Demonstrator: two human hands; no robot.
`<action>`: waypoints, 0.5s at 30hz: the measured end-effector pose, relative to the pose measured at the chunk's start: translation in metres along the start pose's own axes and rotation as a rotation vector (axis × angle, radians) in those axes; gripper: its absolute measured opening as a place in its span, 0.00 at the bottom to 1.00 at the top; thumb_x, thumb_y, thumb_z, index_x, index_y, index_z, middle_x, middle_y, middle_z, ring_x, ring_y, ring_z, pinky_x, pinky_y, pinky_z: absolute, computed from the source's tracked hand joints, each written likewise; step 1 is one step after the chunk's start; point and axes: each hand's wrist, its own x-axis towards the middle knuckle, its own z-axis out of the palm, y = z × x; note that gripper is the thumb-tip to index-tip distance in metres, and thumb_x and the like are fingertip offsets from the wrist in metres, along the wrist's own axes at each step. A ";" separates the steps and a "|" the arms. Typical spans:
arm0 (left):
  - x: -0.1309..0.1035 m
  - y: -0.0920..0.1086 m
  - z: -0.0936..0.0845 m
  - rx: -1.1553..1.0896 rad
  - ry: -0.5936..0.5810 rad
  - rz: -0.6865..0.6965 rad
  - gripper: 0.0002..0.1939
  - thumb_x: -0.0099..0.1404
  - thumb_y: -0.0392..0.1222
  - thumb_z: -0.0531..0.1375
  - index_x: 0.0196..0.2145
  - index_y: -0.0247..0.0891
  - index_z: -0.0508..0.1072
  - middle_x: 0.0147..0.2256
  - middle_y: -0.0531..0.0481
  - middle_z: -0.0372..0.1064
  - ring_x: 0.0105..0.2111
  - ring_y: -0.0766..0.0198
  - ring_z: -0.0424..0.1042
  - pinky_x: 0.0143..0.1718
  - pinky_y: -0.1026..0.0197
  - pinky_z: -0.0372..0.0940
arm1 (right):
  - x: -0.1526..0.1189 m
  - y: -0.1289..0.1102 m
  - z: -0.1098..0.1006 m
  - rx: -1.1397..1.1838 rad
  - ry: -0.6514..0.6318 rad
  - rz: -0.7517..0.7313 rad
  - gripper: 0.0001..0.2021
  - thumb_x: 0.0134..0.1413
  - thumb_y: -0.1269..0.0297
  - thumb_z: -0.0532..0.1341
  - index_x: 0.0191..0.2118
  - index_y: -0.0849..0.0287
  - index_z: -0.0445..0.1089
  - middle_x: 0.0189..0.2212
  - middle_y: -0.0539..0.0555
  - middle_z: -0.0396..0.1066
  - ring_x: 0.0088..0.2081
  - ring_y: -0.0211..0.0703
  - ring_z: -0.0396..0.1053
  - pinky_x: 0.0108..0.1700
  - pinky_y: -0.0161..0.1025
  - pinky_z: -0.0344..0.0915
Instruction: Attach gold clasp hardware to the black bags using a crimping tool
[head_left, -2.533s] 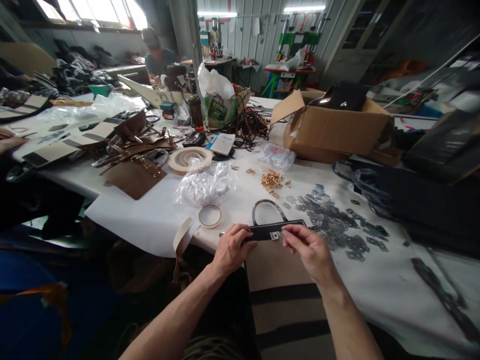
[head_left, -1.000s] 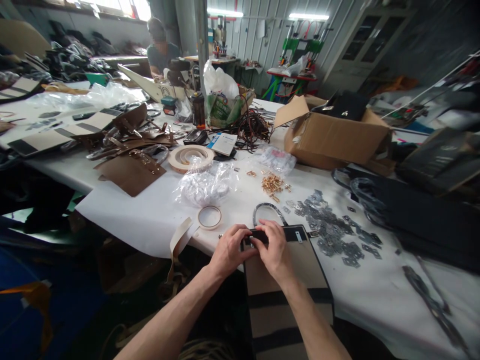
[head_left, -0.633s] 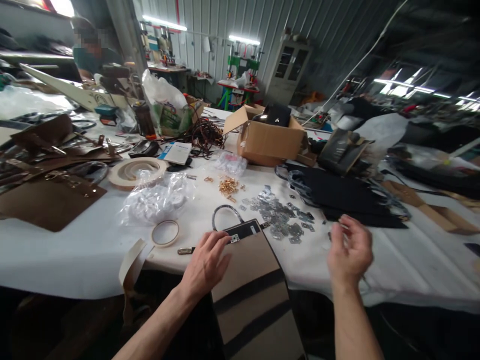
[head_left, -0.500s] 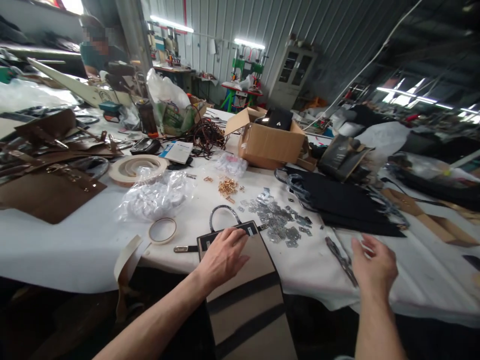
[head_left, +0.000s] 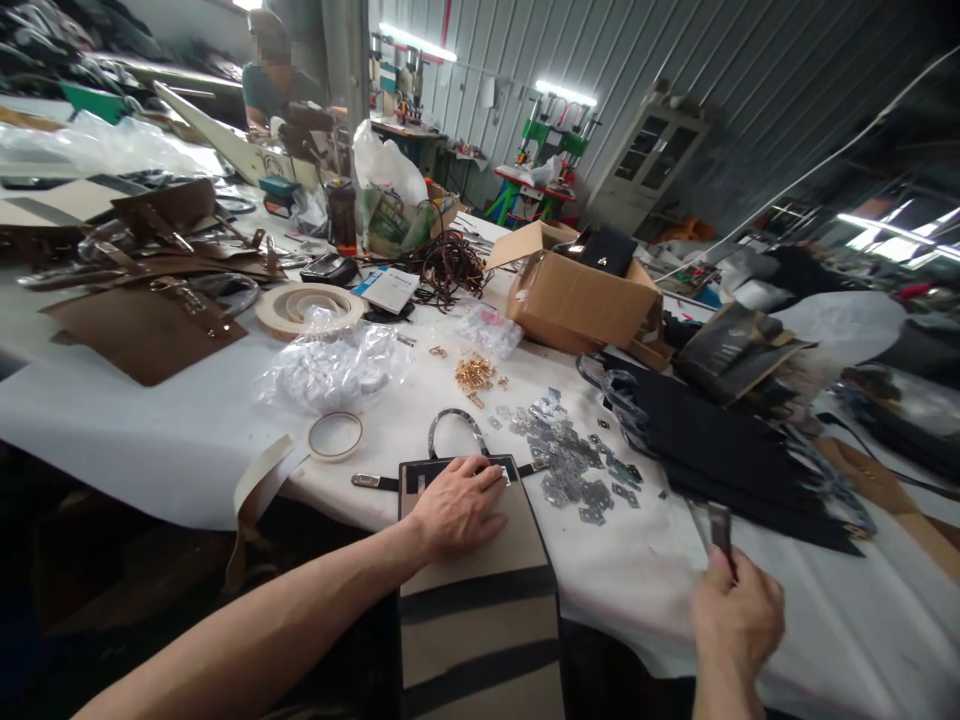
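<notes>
My left hand (head_left: 459, 505) lies flat, fingers spread, on the top part of a tan panel with black stripes (head_left: 480, 625). A curved handle (head_left: 457, 415) rises from the panel's far edge, and a strap with a metal end (head_left: 367, 481) sticks out on each side. At the right, my right hand (head_left: 739, 605) is closed round a tool (head_left: 720, 530) whose dark metal end points up and away; the rest of it is hidden in the hand. Flat metal plates (head_left: 570, 460) are scattered just right of the panel, with small gold-coloured fittings (head_left: 475, 374) beyond them.
Black bag pieces (head_left: 712, 440) lie at the right, behind my right hand. A cardboard box (head_left: 577, 300), a plastic bag (head_left: 330, 370) and a tape ring (head_left: 334, 436) stand or lie further back and left. Brown bag parts (head_left: 150, 330) cover the far left. A person (head_left: 277, 85) sits behind.
My right hand has taken hold of the tool that lay on the table and lifted it. My left hand stays on the panel. The view has shifted to the left.
</notes>
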 end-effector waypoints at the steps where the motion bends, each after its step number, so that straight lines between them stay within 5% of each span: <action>1: 0.001 0.000 0.000 -0.003 -0.001 -0.002 0.25 0.73 0.55 0.59 0.60 0.37 0.69 0.57 0.44 0.70 0.58 0.48 0.63 0.59 0.47 0.61 | -0.003 -0.024 0.005 0.230 0.023 0.111 0.13 0.48 0.50 0.65 0.34 0.54 0.71 0.30 0.56 0.67 0.40 0.58 0.69 0.45 0.54 0.67; 4: 0.002 0.000 0.001 -0.010 0.001 -0.006 0.24 0.73 0.54 0.59 0.59 0.37 0.69 0.57 0.44 0.71 0.58 0.48 0.63 0.60 0.47 0.60 | -0.017 -0.094 0.030 0.731 -0.059 0.301 0.18 0.52 0.45 0.64 0.37 0.53 0.65 0.29 0.47 0.64 0.27 0.40 0.64 0.33 0.42 0.68; 7: 0.002 0.000 0.001 -0.015 0.002 -0.006 0.23 0.73 0.54 0.58 0.59 0.38 0.70 0.58 0.44 0.70 0.58 0.49 0.63 0.60 0.47 0.60 | -0.039 -0.150 0.061 1.338 -0.344 0.639 0.19 0.50 0.49 0.69 0.32 0.55 0.61 0.23 0.40 0.53 0.20 0.30 0.52 0.22 0.30 0.57; 10: 0.002 0.000 0.002 -0.020 0.004 -0.016 0.23 0.73 0.54 0.58 0.58 0.38 0.70 0.58 0.43 0.70 0.58 0.48 0.63 0.60 0.46 0.60 | -0.065 -0.187 0.090 1.486 -0.409 0.775 0.19 0.53 0.54 0.69 0.29 0.55 0.58 0.21 0.39 0.52 0.18 0.28 0.50 0.20 0.28 0.53; 15: 0.003 0.000 0.003 -0.034 -0.009 -0.034 0.22 0.72 0.53 0.59 0.57 0.39 0.70 0.58 0.44 0.70 0.59 0.48 0.63 0.60 0.47 0.61 | -0.099 -0.209 0.113 1.441 -0.268 0.638 0.23 0.58 0.58 0.65 0.24 0.56 0.49 0.16 0.38 0.44 0.16 0.29 0.41 0.17 0.30 0.44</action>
